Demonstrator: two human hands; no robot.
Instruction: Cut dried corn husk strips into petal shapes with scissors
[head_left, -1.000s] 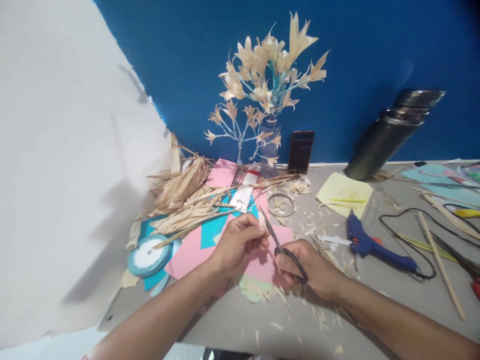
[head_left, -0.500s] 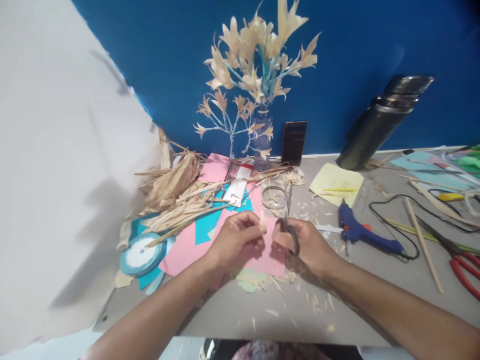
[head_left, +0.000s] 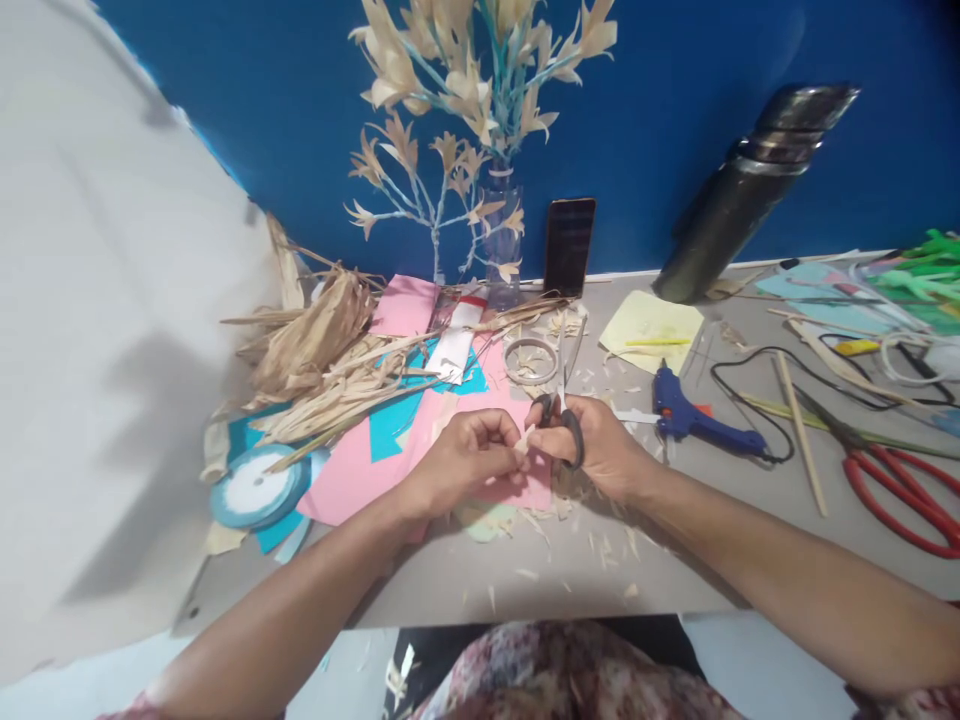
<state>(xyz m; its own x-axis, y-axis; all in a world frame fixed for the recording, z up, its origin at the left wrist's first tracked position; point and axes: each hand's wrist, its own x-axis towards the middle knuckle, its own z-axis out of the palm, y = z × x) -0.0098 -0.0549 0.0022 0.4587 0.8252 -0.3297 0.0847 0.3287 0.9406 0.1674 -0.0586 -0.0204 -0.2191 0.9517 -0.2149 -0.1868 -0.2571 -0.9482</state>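
Observation:
My left hand point(head_left: 465, 458) is closed in a pinch on a small cream strip of dried husk point(head_left: 527, 437) above the pink paper point(head_left: 375, 470). My right hand point(head_left: 600, 448) grips black-handled scissors point(head_left: 564, 415) whose blades point up and away from me. The fingertips of both hands meet at the husk piece. Small husk clippings point(head_left: 600, 545) lie scattered on the grey table point(head_left: 675, 560) below my hands.
A heap of dried husks point(head_left: 322, 360) lies at the left beside a blue ribbon spool point(head_left: 251, 490). A husk-flower arrangement point(head_left: 480, 90), a phone point(head_left: 568, 246) and a dark flask point(head_left: 742, 200) stand at the blue wall. A blue glue gun point(head_left: 694, 422), tape ring point(head_left: 530, 360), sticks and red-handled scissors point(head_left: 896, 490) lie right.
The scissors swung from slanting left toward the husk piece to pointing up and away. My right hand moved in until its fingertips met my left hand's. The view tilted downward.

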